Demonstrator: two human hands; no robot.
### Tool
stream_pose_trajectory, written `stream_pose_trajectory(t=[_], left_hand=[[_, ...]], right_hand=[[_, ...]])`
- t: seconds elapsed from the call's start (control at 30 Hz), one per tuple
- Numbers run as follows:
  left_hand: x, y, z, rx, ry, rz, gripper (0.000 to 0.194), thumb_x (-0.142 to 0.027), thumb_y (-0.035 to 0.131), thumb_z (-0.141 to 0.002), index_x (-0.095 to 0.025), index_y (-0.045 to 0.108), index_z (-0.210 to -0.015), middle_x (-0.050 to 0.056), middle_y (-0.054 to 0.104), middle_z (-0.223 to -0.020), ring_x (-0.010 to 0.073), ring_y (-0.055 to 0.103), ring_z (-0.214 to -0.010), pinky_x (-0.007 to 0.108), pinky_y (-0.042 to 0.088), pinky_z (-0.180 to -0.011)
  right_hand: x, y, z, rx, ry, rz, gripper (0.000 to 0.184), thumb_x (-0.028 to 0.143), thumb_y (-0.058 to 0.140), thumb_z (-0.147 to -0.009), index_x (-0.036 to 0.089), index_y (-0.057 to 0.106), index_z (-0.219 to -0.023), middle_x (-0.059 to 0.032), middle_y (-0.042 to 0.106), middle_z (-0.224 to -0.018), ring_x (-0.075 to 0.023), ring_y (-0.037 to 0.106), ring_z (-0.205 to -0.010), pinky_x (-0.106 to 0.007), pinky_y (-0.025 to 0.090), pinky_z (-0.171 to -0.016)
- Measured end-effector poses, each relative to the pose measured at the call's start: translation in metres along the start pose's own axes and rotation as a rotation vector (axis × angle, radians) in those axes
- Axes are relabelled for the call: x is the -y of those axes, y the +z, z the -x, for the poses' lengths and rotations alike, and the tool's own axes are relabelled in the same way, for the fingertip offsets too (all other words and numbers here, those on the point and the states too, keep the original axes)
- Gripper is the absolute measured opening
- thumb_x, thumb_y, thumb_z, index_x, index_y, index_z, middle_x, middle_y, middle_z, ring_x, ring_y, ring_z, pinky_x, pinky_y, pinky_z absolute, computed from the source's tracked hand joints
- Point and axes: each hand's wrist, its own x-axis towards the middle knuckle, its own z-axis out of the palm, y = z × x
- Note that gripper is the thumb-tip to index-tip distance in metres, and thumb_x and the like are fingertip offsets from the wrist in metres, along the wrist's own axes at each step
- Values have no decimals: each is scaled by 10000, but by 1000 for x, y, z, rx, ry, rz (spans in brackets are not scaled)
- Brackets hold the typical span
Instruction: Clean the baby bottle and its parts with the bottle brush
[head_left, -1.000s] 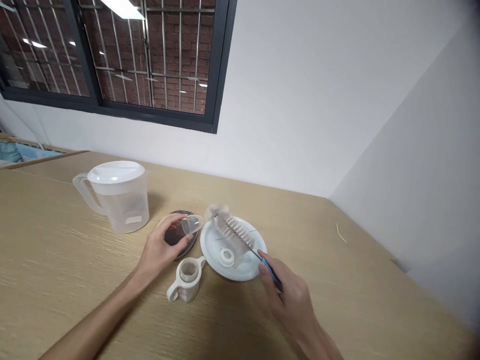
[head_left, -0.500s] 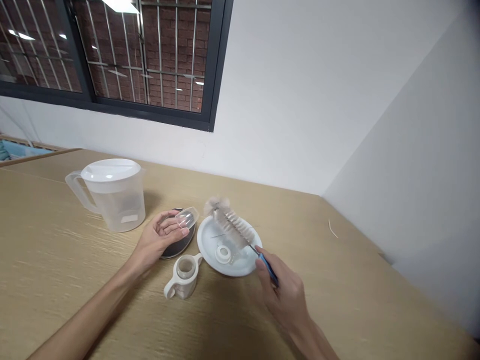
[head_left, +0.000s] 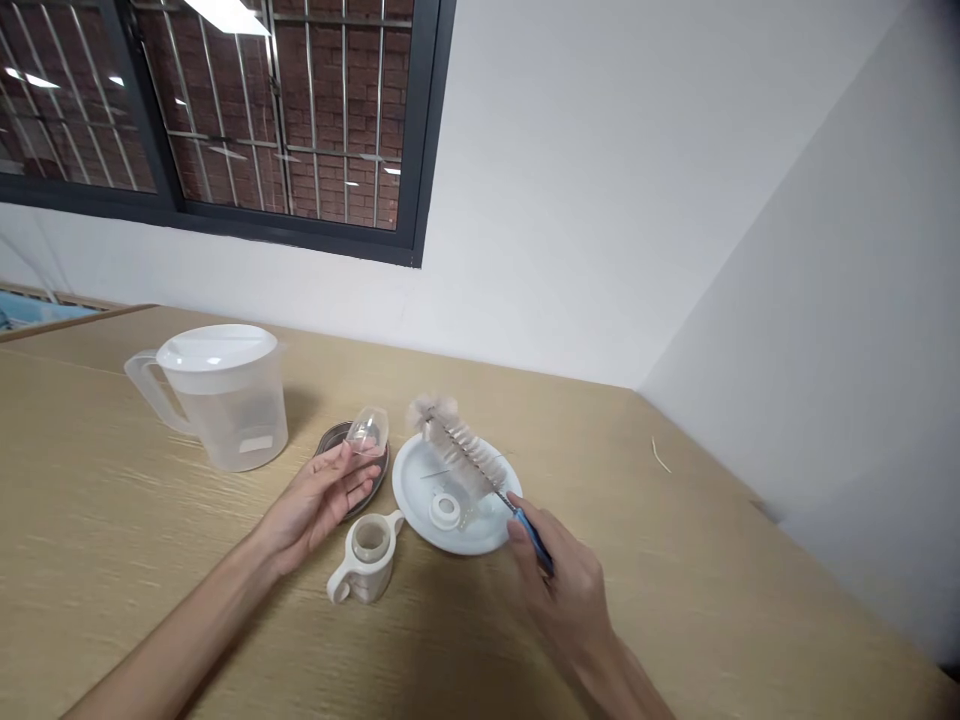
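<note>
A small clear plastic cap point(head_left: 368, 432) is pinched in the fingers of my left hand point(head_left: 319, 500), above a dark round plate point(head_left: 335, 437). My right hand point(head_left: 564, 575) grips the blue handle of a bottle brush point(head_left: 465, 455); its pale bristles reach over a white plate point(head_left: 409, 490). On that plate lie a white ring point(head_left: 445, 511) and something clear, partly behind the bristles. Just below my left hand, a white two-handled baby bottle point(head_left: 366, 572) stands upright with its mouth uncovered.
A translucent lidded pitcher point(head_left: 244, 415) stands at the left. Off to the right, a thin pale strip point(head_left: 660, 455) lies on the wooden table point(head_left: 720, 600). The wall and a barred window point(head_left: 300, 120) rise behind.
My left hand has turned over and tipped the clear cap more upright. My right hand and the brush stay nearly still, while the whole view has shifted slightly.
</note>
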Motion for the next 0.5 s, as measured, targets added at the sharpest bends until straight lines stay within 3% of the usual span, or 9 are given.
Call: stream_pose_trajectory(t=[0.2,0.5], left_hand=[[5,-3,0,55,-30,33,201,-215,779,-830,-130,713,-1000,121,738,-1114,148,709,-875,244,602,-837],[1,-3,1,82,-32,30,277,-298,798,-821,-145,671,-1014,152,709,-1225,144,707,-899,238,585,-835]], right_hand=[[10,1,0,70,-54,-36,302,143,535,-956,138,593,-1253,-40,687,-805,-124,646,-632,-224,511,-569],[2,1,-1,31,6,-5,257,156,530,-966,143,614,-1208,-91,730,-943,-151,709,-790,-231,560,-669]])
